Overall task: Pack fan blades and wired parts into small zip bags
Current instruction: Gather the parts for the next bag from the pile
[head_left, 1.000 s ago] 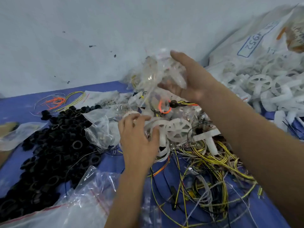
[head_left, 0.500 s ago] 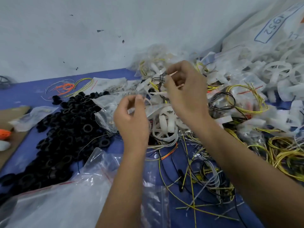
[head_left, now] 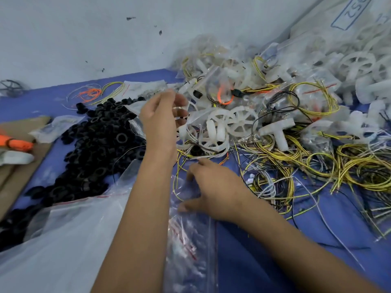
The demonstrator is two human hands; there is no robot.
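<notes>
White ringed fan blades lie heaped in the middle of the blue table, just right of my left hand. That hand hovers with loosely curled fingers beside them and holds nothing I can make out. Below it, my right hand rests with spread fingers on a stack of small clear zip bags with red seal lines. Tangled yellow, black and white wired parts spread out to the right. Filled small bags are piled against the wall behind the blades.
A heap of black rings covers the left of the table. A large clear plastic bag lies at the front left. Cardboard with an orange tool is at the far left. A white sack of fan blades leans at back right.
My right hand has come down from the pile at the back onto the zip bag stack at the front. My left hand has shifted slightly up beside the fan blades.
</notes>
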